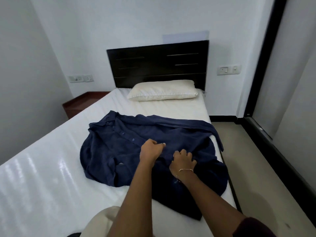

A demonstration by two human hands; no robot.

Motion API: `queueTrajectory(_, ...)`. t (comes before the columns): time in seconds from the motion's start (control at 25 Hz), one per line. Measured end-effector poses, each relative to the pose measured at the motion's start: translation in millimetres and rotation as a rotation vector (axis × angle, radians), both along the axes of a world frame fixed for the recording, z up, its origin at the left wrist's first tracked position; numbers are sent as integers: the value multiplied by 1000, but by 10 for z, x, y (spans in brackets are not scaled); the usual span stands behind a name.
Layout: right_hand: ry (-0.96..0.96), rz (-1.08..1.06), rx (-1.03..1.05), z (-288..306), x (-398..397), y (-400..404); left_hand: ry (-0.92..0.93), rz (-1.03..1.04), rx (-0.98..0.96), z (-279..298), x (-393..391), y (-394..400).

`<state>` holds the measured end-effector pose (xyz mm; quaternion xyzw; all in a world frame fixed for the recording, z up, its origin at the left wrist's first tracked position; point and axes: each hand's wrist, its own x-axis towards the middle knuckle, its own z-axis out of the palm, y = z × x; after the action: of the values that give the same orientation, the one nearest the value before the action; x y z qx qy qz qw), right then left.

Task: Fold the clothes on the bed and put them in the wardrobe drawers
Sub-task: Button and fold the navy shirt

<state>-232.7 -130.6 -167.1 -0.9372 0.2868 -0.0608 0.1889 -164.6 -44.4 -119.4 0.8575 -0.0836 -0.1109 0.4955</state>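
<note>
Fingers (pixel 183 153) of both hands pinch a navy shirt (pixel 109 151) near its middle, left hand (pixel 151 150) beside right hand (pixel 183 161). Shirt lies spread on the white bed (pixel 42 168), against its right edge, below a pillow (pixel 162 90).

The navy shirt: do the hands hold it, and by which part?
Both the left hand and right hand pinch the navy shirt along its buttoned front.

No readable text, labels, brands, numbers or signs appear anywhere.
</note>
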Motion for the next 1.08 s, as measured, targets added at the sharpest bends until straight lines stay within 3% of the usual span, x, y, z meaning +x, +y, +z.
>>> queueTrajectory(0.2, -104, 388, 71, 175, 347, 354, -105, 240, 214, 73, 521, 857)
queueTrajectory(0.48, -50, 754, 76, 98, 1283, 550, -27, 652, 388, -236, 1471, 1786)
queueTrajectory(0.72, -27, 889, 167, 53, 2378, 571, 48, 673, 404, -383, 2266, 1836)
queueTrajectory(0.8, 85, 898, 235, -11, 2571, 559, 152, 723, 280, -407, 2390, 1771)
queueTrajectory(0.92, 182, 853, 352, -4, 2647, 535, 362, 751, -214, -325, 2363, 1592)
queueTrajectory(1.08, -87, 690, 709, 758, 2729, 728, 333, 553, -530, 392, 2225, 1184)
